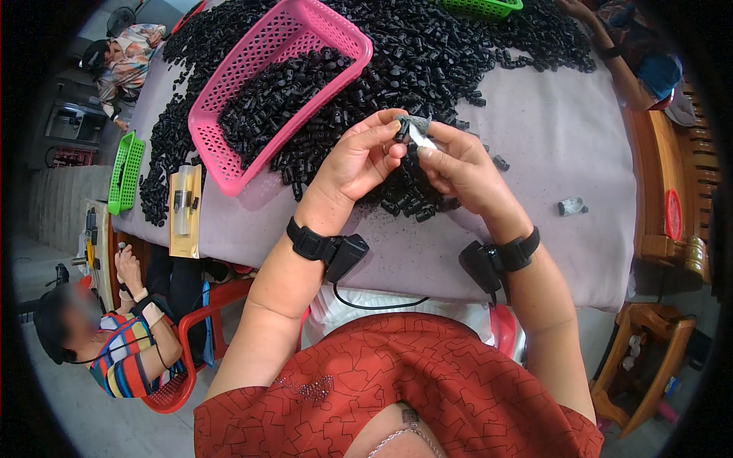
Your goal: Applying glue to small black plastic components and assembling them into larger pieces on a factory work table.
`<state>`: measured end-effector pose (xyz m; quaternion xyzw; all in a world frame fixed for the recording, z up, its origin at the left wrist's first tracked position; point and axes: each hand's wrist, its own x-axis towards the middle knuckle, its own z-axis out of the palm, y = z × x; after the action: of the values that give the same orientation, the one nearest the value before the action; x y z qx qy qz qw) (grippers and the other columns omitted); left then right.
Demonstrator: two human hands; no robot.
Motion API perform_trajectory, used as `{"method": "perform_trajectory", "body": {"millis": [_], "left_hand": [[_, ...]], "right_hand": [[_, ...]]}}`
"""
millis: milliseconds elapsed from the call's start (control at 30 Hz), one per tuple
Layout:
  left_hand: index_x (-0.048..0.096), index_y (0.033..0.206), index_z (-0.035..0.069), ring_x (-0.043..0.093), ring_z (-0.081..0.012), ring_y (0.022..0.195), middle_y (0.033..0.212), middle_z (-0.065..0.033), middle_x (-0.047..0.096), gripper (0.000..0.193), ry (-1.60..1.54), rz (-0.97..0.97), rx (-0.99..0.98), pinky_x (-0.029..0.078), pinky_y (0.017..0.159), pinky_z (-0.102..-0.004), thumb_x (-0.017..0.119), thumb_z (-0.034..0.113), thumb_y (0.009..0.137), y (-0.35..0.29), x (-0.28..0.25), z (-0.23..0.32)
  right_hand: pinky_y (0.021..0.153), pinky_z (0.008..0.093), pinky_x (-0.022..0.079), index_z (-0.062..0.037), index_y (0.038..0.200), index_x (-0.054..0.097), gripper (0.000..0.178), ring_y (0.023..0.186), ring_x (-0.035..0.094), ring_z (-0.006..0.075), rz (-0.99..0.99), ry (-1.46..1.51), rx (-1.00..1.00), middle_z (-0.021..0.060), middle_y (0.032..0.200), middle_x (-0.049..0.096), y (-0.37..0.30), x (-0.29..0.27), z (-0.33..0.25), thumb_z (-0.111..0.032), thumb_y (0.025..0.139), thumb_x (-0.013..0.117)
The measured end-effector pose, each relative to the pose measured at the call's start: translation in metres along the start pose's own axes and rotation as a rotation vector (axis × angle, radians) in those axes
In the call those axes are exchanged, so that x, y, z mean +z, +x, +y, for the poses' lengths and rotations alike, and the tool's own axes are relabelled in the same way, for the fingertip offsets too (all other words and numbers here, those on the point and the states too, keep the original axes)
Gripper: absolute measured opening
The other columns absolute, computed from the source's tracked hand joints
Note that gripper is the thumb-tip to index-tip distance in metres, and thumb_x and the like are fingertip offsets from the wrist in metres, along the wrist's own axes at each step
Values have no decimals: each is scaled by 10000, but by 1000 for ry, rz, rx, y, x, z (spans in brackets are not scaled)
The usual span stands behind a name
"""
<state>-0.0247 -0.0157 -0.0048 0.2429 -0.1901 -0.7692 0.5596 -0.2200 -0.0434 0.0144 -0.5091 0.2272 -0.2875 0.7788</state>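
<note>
In front of me, over the near edge of a heap of small black cylindrical parts (427,72), my two hands meet. My left hand (355,160) is closed, pinching one small black part (401,130) between thumb and fingertips. Against that part my right hand (466,164) presses a small white and grey strip (421,137), gripped by thumb and index finger. Whether the strip is a blade or a folded scrap, I cannot tell. The fingers partly hide both items. Dark crumbs are scattered on the cloth below my hands.
A pink perforated basket (205,137) full of black parts leans over the heap at left. Green baskets (126,174) stand at the left edge and far side. A clear tube (183,202) lies on a yellow card. People sit at left and far right. A greyish piece (571,206) lies on the cloth.
</note>
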Motion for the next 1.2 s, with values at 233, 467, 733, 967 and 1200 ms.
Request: {"method": "perform_trajectory", "body": {"millis": [233,467,733,967,1200], "left_hand": [[575,1141,34,662,-116,671,872,-55,656,227,17,21,5,597,594,-224,602,58,916,1,2,0],[560,1177,36,665,-118,683,933,-66,663,255,55,37,16,582,615,-233,588,64,926,2,-4,-1],[586,1127,44,637,-94,638,826,-32,647,228,375,94,223,549,574,-227,627,65,904,-13,17,12],[650,1029,14,604,-67,734,869,-8,652,169,1123,451,949,515,678,-221,643,-2,862,-37,37,76],[654,1112,37,615,-112,922,1094,-73,618,279,1729,554,1190,516,764,-246,663,9,835,-49,39,66]], "right_hand": [[431,169,288,18,1328,460,451,504,390,14,-32,38,-13,-37,674,494,-3,1,-2,-114,922,604],[428,172,283,12,1350,444,470,513,399,19,8,-20,39,-36,698,495,-3,4,-9,-95,917,593],[434,180,301,20,1254,515,333,524,401,36,158,13,-28,-28,717,479,1,10,-4,-88,941,545],[424,178,310,-7,1207,535,272,514,404,37,147,13,-58,-20,704,494,-5,8,-2,-94,950,536],[404,180,279,-24,1086,554,165,461,396,42,167,-88,-23,-16,654,484,-4,5,-6,-117,951,540]]}}
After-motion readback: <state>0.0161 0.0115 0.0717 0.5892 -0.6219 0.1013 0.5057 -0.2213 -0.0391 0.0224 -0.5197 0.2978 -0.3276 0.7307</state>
